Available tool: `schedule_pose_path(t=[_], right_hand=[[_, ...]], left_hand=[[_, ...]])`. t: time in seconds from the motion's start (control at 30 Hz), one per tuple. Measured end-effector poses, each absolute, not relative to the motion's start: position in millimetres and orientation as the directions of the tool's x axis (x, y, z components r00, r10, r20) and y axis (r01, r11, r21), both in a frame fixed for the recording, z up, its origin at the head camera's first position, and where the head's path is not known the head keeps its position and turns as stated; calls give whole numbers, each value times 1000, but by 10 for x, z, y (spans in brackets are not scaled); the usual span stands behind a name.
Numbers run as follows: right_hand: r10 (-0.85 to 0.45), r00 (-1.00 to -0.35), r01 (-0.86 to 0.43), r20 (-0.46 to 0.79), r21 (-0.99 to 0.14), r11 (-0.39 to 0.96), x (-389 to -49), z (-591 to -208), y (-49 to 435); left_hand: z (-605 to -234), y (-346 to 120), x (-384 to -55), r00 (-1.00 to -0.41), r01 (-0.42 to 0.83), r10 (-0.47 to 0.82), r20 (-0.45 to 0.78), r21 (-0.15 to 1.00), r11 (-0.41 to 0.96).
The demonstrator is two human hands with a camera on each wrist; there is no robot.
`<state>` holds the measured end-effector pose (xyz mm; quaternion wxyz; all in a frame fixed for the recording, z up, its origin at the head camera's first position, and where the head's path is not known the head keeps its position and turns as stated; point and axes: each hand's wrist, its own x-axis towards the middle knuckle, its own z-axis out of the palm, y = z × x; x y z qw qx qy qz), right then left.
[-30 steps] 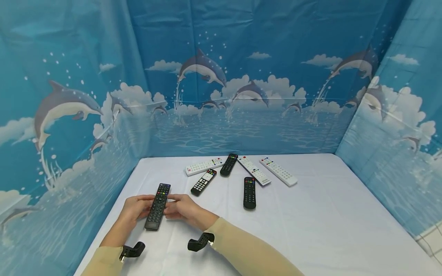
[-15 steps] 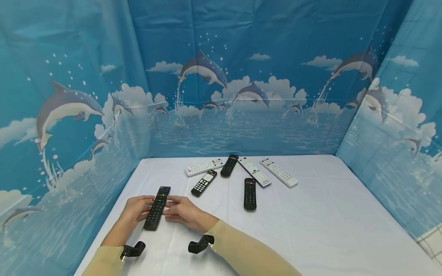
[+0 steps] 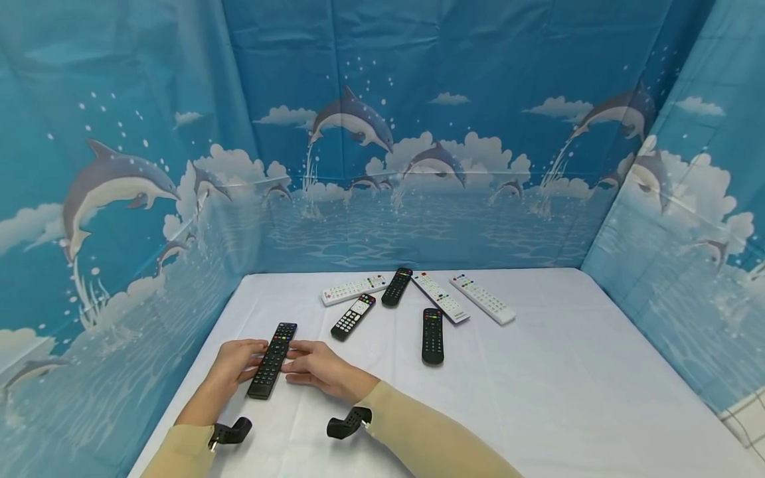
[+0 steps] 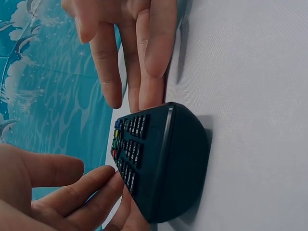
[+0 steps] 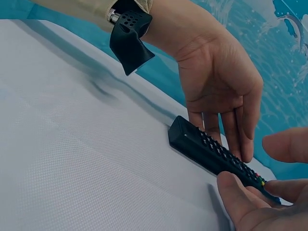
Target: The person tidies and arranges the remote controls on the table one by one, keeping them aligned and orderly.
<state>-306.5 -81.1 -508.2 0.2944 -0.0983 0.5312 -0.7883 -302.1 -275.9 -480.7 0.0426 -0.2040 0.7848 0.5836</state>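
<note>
A long black remote control (image 3: 272, 362) lies on the white-covered table, slightly slanted, its coloured buttons toward the far end. My left hand (image 3: 234, 364) is at its left side and my right hand (image 3: 318, 364) at its right, fingertips right at its edges. In the left wrist view the near end of the remote (image 4: 178, 163) faces me, flat against the cloth. The right hand's fingers (image 4: 108, 72) reach loosely along one side, the thumb apart. Seen from the right wrist, the left hand (image 5: 221, 82) hangs with extended fingers behind the remote.
Farther back lie a white remote (image 3: 354, 290), a black remote with white keys (image 3: 353, 317) and a small black one (image 3: 397, 287). Right of them are two more white remotes (image 3: 441, 297) and another black remote (image 3: 433, 336). Dolphin-print curtains (image 3: 418, 219) border the table.
The long black remote has come down a little between my hands and now lies flat, its far end turned slightly to the right. Both hands have barely moved, their fingers slightly looser.
</note>
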Motion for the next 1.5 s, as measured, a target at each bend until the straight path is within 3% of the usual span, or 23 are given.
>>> schedule_pose_path(t=[0.53,0.7,0.93,1.07,1.5], right_hand=[[-575,-799,370,-175,-897,-241,-3061,-5031,-804],[-537,-822,327,-191,-930,-169,-3087,-4921,-762],[-453,-864,279,-221,-958,-64,-3182,-4701,-641],[-404,-886,262,-226,-964,-35,-3239,-4571,-588],[-296,-924,291,-240,-946,-140,-3426,-4347,-186]], left_hand=[[-4849,-2811,-3100,-915,-376,-244,-321,897,233],[-4760,-2828,-3074,-937,-343,-178,-300,889,303],[-4733,-2828,-3233,-951,-298,-193,-241,879,372],[-4541,-2707,-3202,-967,-245,-167,-193,888,390],[-4263,-2240,-3388,-988,-150,-79,-130,929,338]])
